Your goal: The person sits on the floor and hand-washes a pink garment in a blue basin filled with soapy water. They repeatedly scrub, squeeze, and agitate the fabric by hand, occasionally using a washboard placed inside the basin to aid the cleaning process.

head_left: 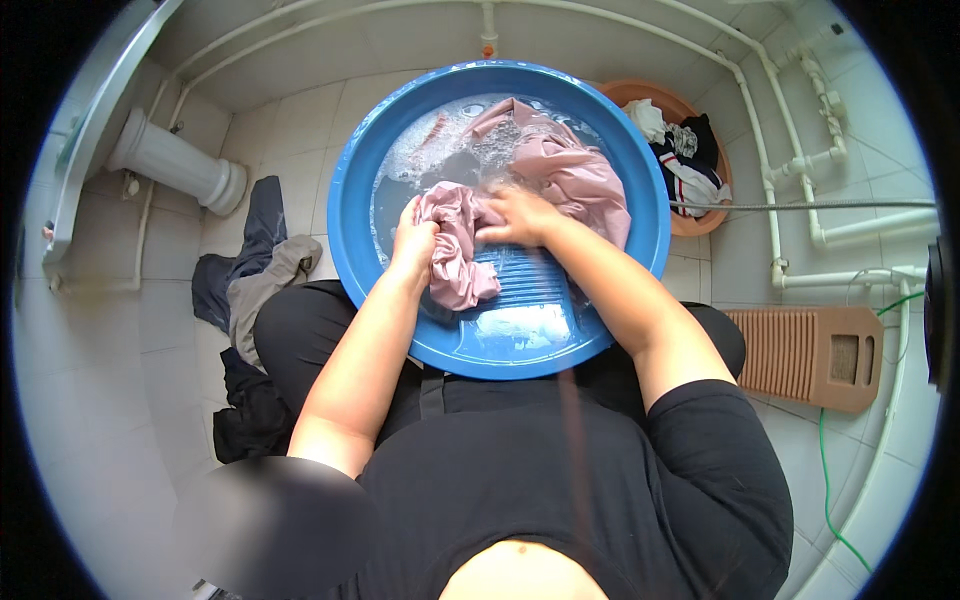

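Observation:
A large blue basin [650, 235] of soapy water sits in front of me, between my knees. In it lies a wet dusty-pink cloth [578, 178], spread in the far right part and bunched toward the middle. My left hand [412, 240] is closed around the bunched part, near a ribbed blue washboard [530, 285] built into the basin's near side. To its right, my right hand [518, 215] rests against the cloth with fingers stretched and apart, slightly blurred. The cloth's garment type cannot be made out.
An orange-brown basin [718, 215] of clothes stands behind at right. A brown washboard [790, 355] lies right of my knee. Dark and grey garments [262, 265] and a black one [250, 415] lie on the left floor. A grey hose [800, 206] crosses at right; white pipes line the walls.

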Demonstrator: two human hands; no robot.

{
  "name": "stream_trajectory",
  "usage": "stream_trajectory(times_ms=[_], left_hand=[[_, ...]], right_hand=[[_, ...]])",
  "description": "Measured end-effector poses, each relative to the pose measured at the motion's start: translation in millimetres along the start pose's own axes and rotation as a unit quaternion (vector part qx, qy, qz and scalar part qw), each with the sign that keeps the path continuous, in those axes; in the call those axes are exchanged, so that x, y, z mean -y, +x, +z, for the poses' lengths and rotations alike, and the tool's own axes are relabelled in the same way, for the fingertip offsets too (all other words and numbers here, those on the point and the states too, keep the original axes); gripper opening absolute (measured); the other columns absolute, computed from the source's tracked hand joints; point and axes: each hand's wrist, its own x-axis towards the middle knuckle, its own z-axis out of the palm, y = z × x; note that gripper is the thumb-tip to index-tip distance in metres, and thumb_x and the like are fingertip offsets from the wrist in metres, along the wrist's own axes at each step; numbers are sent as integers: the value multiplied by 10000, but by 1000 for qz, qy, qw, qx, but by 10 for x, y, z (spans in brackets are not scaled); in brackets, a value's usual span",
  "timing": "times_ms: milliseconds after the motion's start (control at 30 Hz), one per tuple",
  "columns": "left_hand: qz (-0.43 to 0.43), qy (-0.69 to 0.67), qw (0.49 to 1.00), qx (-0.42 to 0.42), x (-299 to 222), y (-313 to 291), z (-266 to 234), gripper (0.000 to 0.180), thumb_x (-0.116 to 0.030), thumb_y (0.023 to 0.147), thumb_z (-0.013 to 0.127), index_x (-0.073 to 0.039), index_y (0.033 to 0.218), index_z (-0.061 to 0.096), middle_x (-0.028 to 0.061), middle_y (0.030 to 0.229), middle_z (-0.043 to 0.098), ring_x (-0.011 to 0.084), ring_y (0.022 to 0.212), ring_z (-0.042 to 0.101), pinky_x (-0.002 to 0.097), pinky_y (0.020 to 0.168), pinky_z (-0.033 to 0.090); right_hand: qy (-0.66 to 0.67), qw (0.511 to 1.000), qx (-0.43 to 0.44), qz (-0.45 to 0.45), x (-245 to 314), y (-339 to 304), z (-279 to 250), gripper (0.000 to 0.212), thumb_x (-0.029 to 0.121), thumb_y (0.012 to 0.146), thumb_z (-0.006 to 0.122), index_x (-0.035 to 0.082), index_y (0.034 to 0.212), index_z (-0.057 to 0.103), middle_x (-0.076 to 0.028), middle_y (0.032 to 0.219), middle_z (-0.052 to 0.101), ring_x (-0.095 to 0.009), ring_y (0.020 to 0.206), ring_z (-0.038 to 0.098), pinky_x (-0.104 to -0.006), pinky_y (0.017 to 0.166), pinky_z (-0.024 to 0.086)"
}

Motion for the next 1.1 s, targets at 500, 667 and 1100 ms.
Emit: stream_trajectory(times_ms=[500,667,1100], left_hand=[[77,-172,974,128,-16,62,-22,171,-96,762,683,-11,892,611,53,766,626,136,702,609,263,622,498],[-36,-355,927,119,-94,-70,37,235,-94,792,659,-17,988,555,121,916,616,250,800,632,415,732,546],[-70,-281,955,66,43,-515,488,292,-271,883,542,-40,1061,528,89,847,597,201,724,601,345,624,512]], right_hand=[[186,962,-79,185,-59,-235,-116,365,250,688,653,35,981,616,-178,987,618,-322,1000,565,-383,883,429],[225,907,-297,196,316,-201,38,352,93,656,598,31,1000,556,-152,1007,585,-319,968,555,-341,831,441],[149,927,-339,60,1243,-346,-183,176,217,736,592,64,658,549,-150,634,526,-323,618,544,-382,582,456]])
